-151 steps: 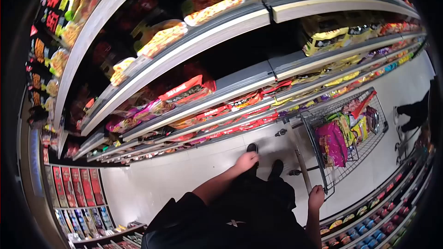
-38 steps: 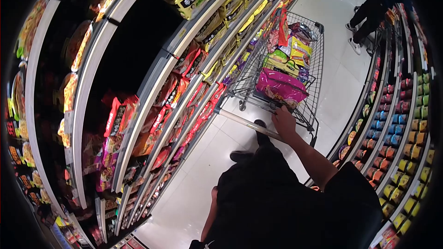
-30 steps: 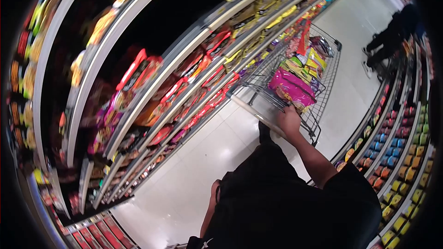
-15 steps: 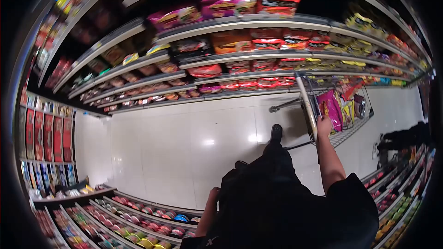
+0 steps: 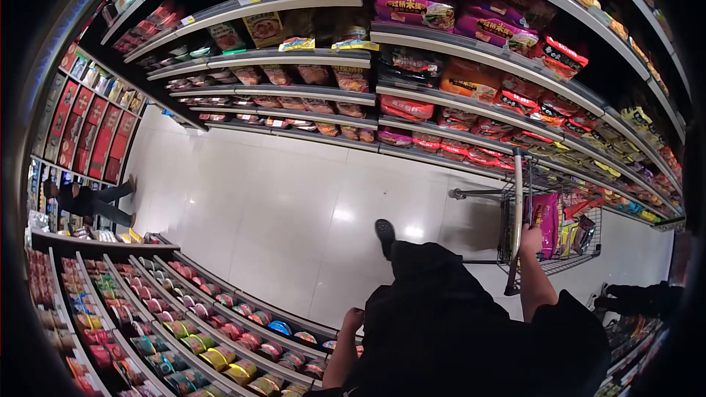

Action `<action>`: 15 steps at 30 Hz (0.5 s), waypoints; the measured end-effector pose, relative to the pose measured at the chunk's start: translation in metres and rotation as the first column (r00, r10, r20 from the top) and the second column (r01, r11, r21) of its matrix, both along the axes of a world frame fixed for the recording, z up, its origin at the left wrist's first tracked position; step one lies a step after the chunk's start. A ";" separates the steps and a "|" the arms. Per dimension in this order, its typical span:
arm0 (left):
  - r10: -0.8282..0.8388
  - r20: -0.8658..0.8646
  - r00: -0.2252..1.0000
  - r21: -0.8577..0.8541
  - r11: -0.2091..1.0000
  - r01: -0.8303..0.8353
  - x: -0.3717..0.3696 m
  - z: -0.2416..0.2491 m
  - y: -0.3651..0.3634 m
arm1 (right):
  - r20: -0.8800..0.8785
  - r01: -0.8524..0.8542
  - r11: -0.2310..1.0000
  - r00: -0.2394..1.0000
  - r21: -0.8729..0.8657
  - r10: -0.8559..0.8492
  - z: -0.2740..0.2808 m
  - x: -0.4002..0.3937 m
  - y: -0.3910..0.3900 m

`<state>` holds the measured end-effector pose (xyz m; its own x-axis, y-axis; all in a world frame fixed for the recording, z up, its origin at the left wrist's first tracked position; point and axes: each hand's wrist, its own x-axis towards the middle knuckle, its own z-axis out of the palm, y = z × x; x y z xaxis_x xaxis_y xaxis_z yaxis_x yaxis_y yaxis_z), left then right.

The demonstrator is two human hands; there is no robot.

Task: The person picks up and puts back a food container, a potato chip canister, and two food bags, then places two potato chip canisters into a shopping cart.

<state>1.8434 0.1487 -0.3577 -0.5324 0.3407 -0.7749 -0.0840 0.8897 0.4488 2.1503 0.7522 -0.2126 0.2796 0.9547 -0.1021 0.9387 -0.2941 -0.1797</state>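
Note:
My right hand [image 5: 531, 241] is wrapped round the handle bar [image 5: 517, 220] of a wire shopping cart [image 5: 581, 257] on my right. Inside the cart lie a purple food packet [image 5: 545, 222], a yellowish packet [image 5: 568, 238] and some red packaging [image 5: 585, 202]. My left hand [image 5: 354, 319] hangs low at my left side, its fingers curled in, with nothing visible in it. Nearest to it are the shelves of instant-noodle cups and bowls [image 5: 241, 371].
Tall shelves [image 5: 471, 48] of bagged noodles run along the far side. Light floor tiles [image 5: 294, 198] lie between the two rows. A person [image 5: 95, 198] stands at the aisle's left end by red boxes [image 5: 81, 129]; another person's dark-clothed legs [image 5: 640, 300] show at the right.
My view has swung left, so the shelves and cart appear shifted to the right. My legs have stepped. A person now shows fully at the left. My right hand stays on the handle.

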 end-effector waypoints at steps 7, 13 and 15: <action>-0.011 0.065 0.998 0.212 0.977 -0.003 -0.071 -0.012 -0.011 | 0.109 -0.060 0.998 0.992 -0.016 0.062 -0.011 -0.065 -0.026; -0.118 -0.029 0.993 0.033 0.992 0.119 -0.166 0.005 0.000 | 0.081 -0.004 0.999 0.997 -0.043 0.008 0.003 -0.138 -0.049; -0.080 -0.095 0.992 0.002 0.997 0.081 -0.194 0.013 -0.007 | 0.089 -0.029 0.999 0.996 -0.023 0.031 0.001 -0.151 -0.056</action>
